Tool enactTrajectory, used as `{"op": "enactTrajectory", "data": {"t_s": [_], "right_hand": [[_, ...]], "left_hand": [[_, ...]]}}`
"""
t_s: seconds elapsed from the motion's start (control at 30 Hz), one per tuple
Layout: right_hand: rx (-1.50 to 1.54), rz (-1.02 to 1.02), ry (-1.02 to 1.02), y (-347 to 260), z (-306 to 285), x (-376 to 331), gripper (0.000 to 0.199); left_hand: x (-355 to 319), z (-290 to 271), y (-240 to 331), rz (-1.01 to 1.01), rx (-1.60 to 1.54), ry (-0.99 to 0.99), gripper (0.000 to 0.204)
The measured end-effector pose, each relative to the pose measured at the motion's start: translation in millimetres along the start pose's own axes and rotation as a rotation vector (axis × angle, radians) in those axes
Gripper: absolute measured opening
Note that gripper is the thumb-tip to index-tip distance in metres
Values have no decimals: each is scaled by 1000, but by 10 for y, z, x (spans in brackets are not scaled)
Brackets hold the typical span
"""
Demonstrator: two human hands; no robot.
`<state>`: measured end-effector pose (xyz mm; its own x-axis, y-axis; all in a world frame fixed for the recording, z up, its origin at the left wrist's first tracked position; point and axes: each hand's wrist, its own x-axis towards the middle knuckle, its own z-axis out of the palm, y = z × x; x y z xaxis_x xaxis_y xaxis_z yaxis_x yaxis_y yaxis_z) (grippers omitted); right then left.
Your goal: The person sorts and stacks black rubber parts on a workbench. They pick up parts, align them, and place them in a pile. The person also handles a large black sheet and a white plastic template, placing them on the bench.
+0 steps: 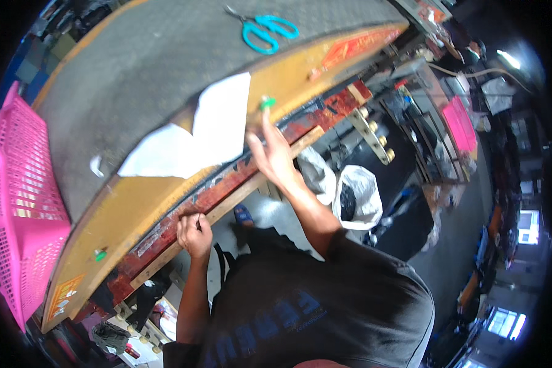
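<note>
My right hand is at the front of the machine's yellow panel. Its index finger stretches up to a green push button, at or just short of it, with the thumb spread apart. White sheet material lies across the panel and the grey surface, left of that hand. My left hand rests at the wooden rail along the front edge, its fingers curled closed. Whatever is inside those fingers is hidden. A second green button sits toward the panel's left end.
Teal-handled scissors lie on the grey surface at the back. A pink plastic basket stands at the left. White sacks and a rack with rollers are at the right, with a pink tray beyond.
</note>
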<state>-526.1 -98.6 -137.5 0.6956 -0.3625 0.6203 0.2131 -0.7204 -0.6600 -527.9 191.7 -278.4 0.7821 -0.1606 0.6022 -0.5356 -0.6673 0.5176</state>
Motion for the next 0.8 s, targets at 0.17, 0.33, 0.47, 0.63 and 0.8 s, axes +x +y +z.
{"op": "enactTrajectory", "data": {"t_s": [0.17, 0.33, 0.47, 0.63, 0.8], "right_hand": [[-211, -442, -198, 382, 261, -652, 22], [-311, -374, -179, 607, 521, -764, 14], [-307, -305, -233, 610, 503, -773, 17], [-261, -296, -257, 639, 455, -828, 16], [-179, -223, -391, 644, 130, -917, 17]], "left_hand": [[104, 99, -73, -96, 206, -80, 18], [139, 162, -118, 30, 211, 73, 12], [131, 146, -77, -28, 215, 22, 15], [96, 74, 24, -129, 171, -46, 18], [-126, 37, 171, -164, 96, -64, 14]]}}
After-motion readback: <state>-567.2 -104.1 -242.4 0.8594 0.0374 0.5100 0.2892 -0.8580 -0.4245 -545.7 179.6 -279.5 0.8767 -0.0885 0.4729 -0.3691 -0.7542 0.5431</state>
